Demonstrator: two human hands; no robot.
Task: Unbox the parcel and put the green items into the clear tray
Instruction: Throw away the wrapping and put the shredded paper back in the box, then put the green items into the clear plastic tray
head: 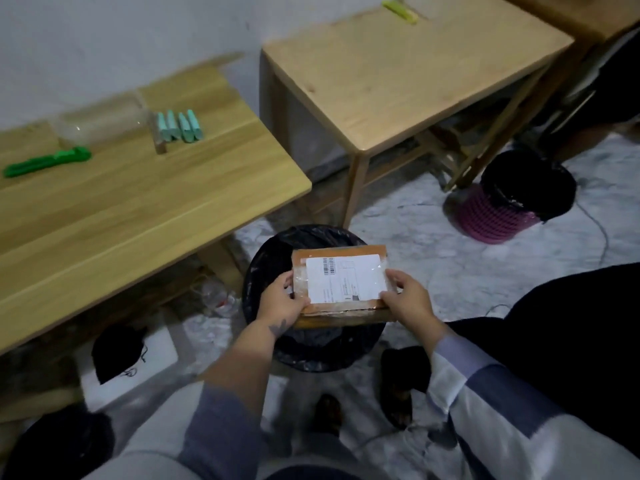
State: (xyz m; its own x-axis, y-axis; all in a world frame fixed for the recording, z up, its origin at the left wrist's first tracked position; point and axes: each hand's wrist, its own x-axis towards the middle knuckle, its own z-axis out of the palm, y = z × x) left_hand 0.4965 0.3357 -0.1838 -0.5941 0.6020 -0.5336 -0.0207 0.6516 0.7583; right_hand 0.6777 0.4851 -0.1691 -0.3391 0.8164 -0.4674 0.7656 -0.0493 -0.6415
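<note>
Flat brown cardboard parcel [341,284] with a white shipping label and clear tape, held level over the black-lined round waste bin [263,271] on the floor. Left hand [282,299] grips the parcel's left edge, thumb on top, fingers curled under. Right hand [408,299] grips the right near corner the same way. Flaps look shut; cannot tell whether the tape is cut.

On the low wooden desk [138,209] at left: clear plastic tray [100,124] near the far edge, looks empty but blurred. Row of pale teal items [179,128] just beside the tray's right end. Bright green utility cutter [46,162] near the tray's front left corner.

Risks, as judged:
- Parcel sits straight over the bin; if opened here, contents could drop into it.
- If still full, binning it loses the items.
- Loose two-edge grip; tape may resist and the box could slip.
</note>
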